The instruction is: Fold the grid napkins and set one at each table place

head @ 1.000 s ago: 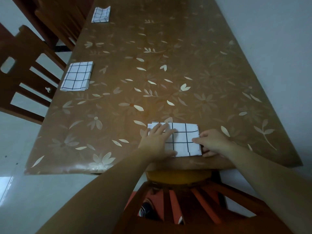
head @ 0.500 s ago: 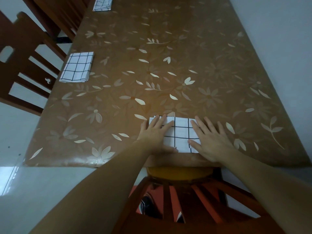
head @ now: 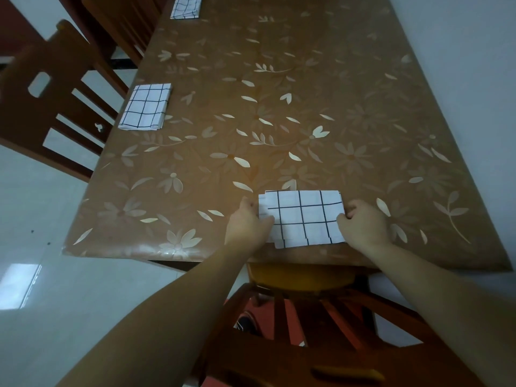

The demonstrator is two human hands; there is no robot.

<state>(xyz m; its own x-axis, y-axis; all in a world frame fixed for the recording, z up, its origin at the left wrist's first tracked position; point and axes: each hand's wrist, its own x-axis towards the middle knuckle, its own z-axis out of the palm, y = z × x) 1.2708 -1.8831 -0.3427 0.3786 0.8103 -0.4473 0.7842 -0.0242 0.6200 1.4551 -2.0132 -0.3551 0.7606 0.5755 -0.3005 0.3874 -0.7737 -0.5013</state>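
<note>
A folded white napkin with a black grid point(head: 303, 217) lies at the near edge of the brown flowered table point(head: 279, 121). My left hand point(head: 247, 227) pinches its left edge, thumb on top. My right hand point(head: 363, 223) grips its right edge with curled fingers. A second folded grid napkin point(head: 145, 106) lies at the left edge by a chair. A third grid napkin point(head: 185, 7) sits at the far left, partly cut off by the top of the view.
A wooden chair point(head: 307, 331) with a yellow seat stands right below me at the table's near edge. Two more wooden chairs point(head: 53, 101) line the left side. A pale wall runs along the table's right side. White floor tiles lie to the left.
Both hands lay flat on the near napkin before; they have moved out to its left and right edges and now take hold of it. The view has tilted slightly.
</note>
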